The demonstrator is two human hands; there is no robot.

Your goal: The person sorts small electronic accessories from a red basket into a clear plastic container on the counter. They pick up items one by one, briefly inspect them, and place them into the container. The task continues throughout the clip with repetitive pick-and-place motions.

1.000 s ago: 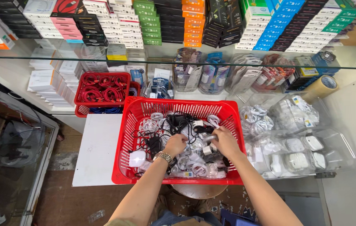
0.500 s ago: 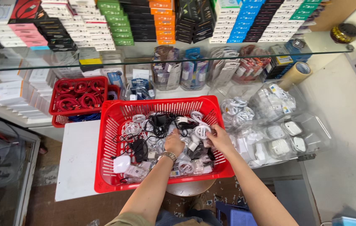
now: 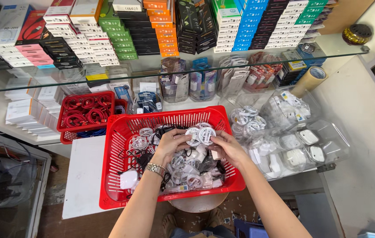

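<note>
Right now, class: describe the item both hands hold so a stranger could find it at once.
Find the large red basket below the glass shelf. Above its middle, the left hand and right hand meet on bagged white coiled cables, the only packets lifted clear of the pile.

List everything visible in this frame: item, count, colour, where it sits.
large basket: one, red, centre, on a stool
coiled cable packets: several, white in clear bags, held over the basket
plug adapter: one, white, basket's near left
small basket: one, red, holding red cables, left
clear tubs: several, white chargers inside, right
tape roll: one, tan, right counter
boxes: many, mixed colours, glass shelf
wristwatch: one, metal, left wrist
left hand: gripping packets
right hand: gripping packets
</note>
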